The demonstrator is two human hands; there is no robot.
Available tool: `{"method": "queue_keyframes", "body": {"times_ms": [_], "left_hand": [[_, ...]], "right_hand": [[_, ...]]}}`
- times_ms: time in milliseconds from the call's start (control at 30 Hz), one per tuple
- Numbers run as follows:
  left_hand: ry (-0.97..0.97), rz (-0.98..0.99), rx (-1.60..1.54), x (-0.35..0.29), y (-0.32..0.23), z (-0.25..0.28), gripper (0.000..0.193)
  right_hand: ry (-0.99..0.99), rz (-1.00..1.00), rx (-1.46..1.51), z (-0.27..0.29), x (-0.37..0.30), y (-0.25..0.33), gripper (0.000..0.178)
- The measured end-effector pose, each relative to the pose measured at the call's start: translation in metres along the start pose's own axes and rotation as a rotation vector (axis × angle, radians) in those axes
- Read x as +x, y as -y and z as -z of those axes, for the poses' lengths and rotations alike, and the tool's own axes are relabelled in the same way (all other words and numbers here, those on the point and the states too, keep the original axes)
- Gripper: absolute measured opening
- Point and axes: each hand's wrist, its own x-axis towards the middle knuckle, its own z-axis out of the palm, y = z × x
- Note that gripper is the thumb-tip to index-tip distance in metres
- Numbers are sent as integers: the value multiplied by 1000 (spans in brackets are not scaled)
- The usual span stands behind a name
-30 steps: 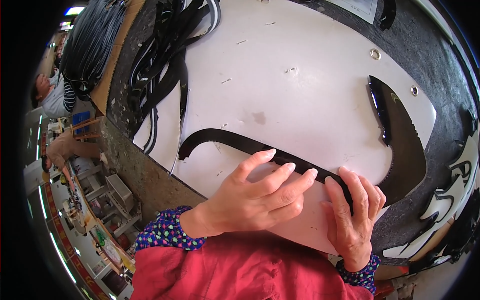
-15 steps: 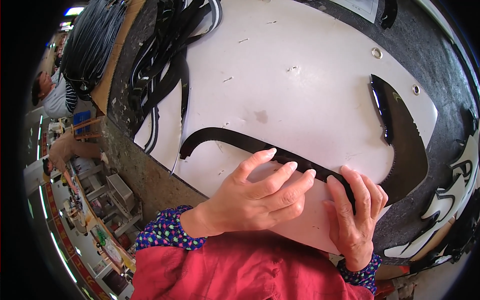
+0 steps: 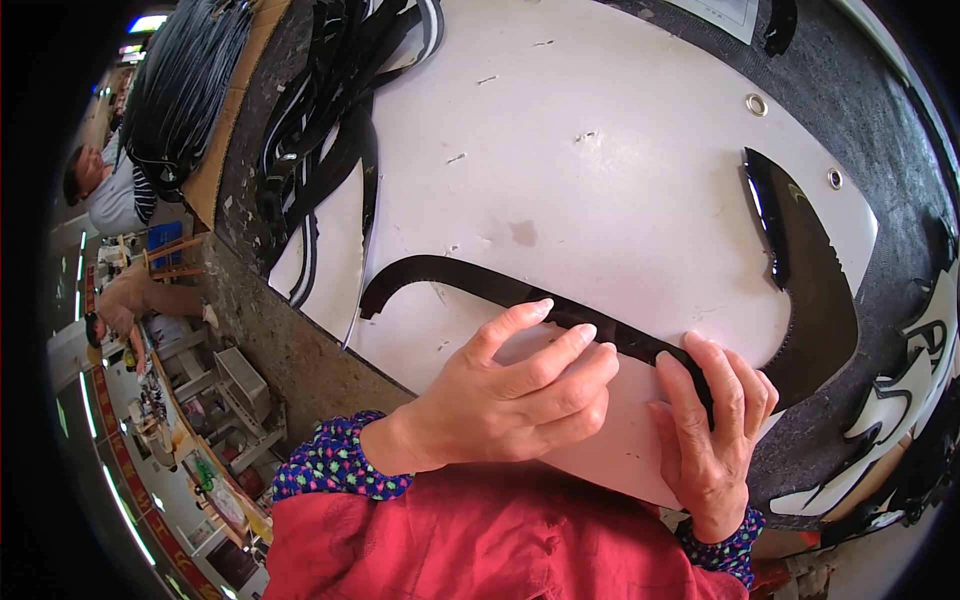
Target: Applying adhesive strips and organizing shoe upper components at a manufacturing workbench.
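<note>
A long, narrow black curved strip [image 3: 480, 280] of thin flexible material lies on a white board [image 3: 560, 180] before me. Its left end bends downward in a hook, and a fine notched edge shows there. My left hand [image 3: 530, 400] rests its fingertips on the strip's middle, fingers bent and apart. Over its right end, my right hand [image 3: 712, 430] presses the strip with separated fingertips. No grip round the strip is visible. To the right lies a wider black curved piece [image 3: 820, 320] with a glossy inner edge, close to my right hand.
Tangled black strips with white edging [image 3: 320, 150] lie at the far left. Beyond them, a thick bundle of black strips [image 3: 190, 90] sits by cardboard. White and black cut pieces [image 3: 900, 390] are at the right edge. Two people [image 3: 115, 190] are in the background left.
One fingertip of my left hand has drawn back slightly leftward and down along the strip. My right hand and both black pieces stay nearly in place.
</note>
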Motion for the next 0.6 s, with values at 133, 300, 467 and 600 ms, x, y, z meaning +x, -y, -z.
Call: {"method": "queue_keyframes", "body": {"times_ms": [133, 300, 467, 600], "left_hand": [[-28, -3, -20, 1, 0, -2, 7], [-38, -24, -20, 1, 2, -2, 6], [-84, -23, -63, -1, 4, -6, 7], [-120, -8, -82, -4, 5, -9, 6]], "right_hand": [[-3, -4, 4, 0, 0, 0, 32], [-44, 8, 1, 1, 3, -1, 38], [-135, -15, 146, 10, 14, 2, 41], [-71, 103, 71, 19, 33, 5, 42]]}}
